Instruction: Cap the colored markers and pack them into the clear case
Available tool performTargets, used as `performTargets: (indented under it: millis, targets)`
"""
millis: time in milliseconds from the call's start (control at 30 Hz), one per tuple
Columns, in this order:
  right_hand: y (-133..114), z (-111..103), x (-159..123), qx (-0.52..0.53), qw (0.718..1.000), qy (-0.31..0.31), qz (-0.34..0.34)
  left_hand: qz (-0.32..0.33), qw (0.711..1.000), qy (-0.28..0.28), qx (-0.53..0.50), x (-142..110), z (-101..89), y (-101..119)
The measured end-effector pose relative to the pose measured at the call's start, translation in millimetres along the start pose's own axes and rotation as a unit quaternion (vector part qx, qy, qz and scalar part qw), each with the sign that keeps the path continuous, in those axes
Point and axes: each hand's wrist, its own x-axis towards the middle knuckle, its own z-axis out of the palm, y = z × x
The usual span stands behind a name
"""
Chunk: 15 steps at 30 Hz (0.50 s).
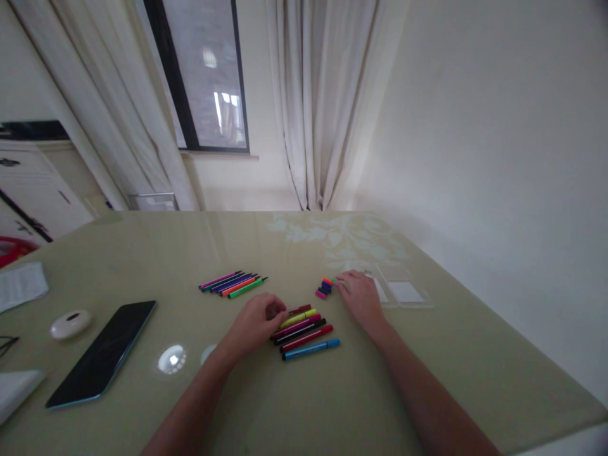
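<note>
My left hand point(259, 323) is curled, thumb and fingers pinched at the left end of a dark red marker point(300, 310). Lying below that marker in a row are capped yellow point(304, 316), magenta, black, red point(306, 339) and blue point(311, 349) markers. Farther right, my right hand point(360, 296) reaches low over the table, its fingertips closed at a small green cap point(334, 280). Several loose caps point(325, 287), orange, blue, dark and pink, lie just left of those fingertips. Uncapped markers point(234, 284) rest side by side beyond my left hand, tips pointing right.
A clear plastic case point(406, 292) with white inserts lies beside my right hand, partly hidden by it. On the left are a black tablet point(104, 354), a white oval object point(70, 324) and paper point(23, 286). The wall point(513, 158) borders the table's right side.
</note>
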Motion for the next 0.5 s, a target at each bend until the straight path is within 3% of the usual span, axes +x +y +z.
performTargets:
  millis: [133,267,333,400,500]
  targets:
    - [-5,5,-3,-0.096,0.995,-0.022,0.003,-0.003,0.999,0.027,0.016,4,-3.8,-7]
    - [-7,4,-2,-0.083,0.996,-0.007,0.027,-0.059,0.971,0.175,0.148,7,-13.7,-30]
    - [-7,3,-1,-0.008,0.999,0.01,0.036,-0.074,0.945,0.208,0.24,6,-17.7,-39]
    - [-7,3,0,0.122,0.991,0.031,0.043,-0.08,0.931,0.204,0.293,5,-19.3,-43]
    - [-11,5,0,0.308,0.949,0.048,0.04,-0.083,0.928,0.181,0.316,3,-18.1,-41]
